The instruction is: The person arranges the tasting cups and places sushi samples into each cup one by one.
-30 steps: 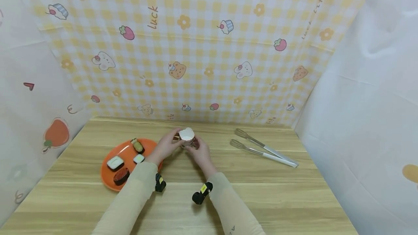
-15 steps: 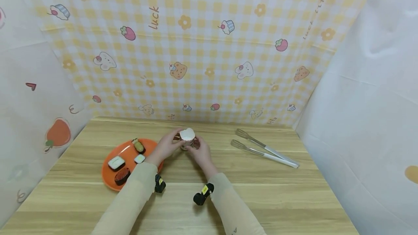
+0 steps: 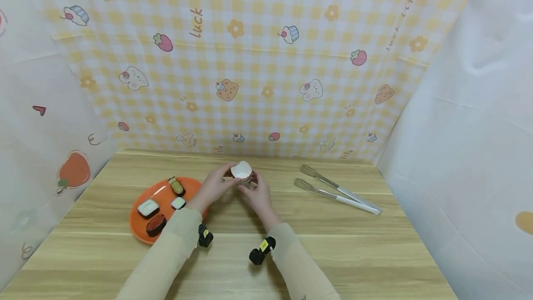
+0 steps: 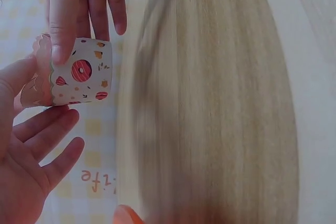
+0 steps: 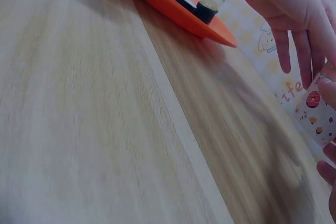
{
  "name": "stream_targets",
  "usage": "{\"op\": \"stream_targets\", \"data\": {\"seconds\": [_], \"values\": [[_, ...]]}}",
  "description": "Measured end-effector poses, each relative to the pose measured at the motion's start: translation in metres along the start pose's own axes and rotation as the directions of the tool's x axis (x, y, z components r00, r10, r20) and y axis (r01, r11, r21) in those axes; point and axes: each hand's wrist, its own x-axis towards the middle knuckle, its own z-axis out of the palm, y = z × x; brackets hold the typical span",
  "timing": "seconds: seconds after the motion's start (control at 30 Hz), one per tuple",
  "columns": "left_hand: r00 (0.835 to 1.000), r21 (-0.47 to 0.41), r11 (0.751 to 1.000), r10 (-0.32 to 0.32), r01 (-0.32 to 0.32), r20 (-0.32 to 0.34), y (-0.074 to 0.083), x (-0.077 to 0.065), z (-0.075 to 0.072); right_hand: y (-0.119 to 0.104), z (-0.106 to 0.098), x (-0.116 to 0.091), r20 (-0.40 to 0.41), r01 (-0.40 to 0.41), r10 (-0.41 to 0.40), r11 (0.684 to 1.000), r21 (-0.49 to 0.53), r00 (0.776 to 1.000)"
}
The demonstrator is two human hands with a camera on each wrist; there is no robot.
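A paper baking cup [image 3: 241, 170], white inside with a scalloped rim, is between my two hands at the back middle of the table in the head view. My left hand [image 3: 214, 186] pinches its left side, thumb at the near rim. From the right, my right hand [image 3: 258, 193] grips it with thumb and fingers. In the left wrist view the cup [image 4: 81, 74] shows a pink rim band and a printed donut, and its base stands off the tabletop. Only part of the cup [image 5: 315, 108] shows at the right wrist view's edge.
Left of the hands lies an orange plate [image 3: 137, 226] with several sushi pieces [image 3: 148, 208], partly behind the left forearm. Metal tongs [image 3: 333, 189] with white handles lie spread on the right. A checked cloth backdrop [image 3: 266, 68] rises behind the wooden table [image 3: 354, 249].
Both hands have shifted slightly right and up with the baking cup. Its opening now turns more toward the head camera and less of its side shows. Plate and tongs stay put.
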Motion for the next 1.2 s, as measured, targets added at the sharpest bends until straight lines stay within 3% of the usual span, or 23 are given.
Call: {"op": "stream_targets", "data": {"seconds": [0.27, 0.63, 1.0, 1.2], "values": [[0.998, 0.024, 0.998, 0.063, -0.063, 0.004, 0.004, -0.003, 0.004, -0.001, -0.008, -0.005, 0.0, 0.003, -0.003, 1.0, 0.007, 1.0], [0.997, 0.055, 0.995, 0.076, -0.078, 0.026, 0.013, -0.008, 0.009, 0.001, -0.021, -0.014, 0.018, 0.01, -0.01, 0.999, 0.032, 1.0], [0.997, 0.079, 0.995, 0.049, -0.054, 0.057, 0.02, -0.016, 0.012, 0.004, -0.032, -0.027, 0.024, 0.05, -0.05, 0.999, 0.02, 0.998], [0.994, 0.114, 0.988, 0.099, -0.104, 0.053, 0.023, -0.021, 0.014, 0.005, -0.037, -0.033, 0.009, 0.033, -0.033, 0.999, 0.009, 0.999]]}}
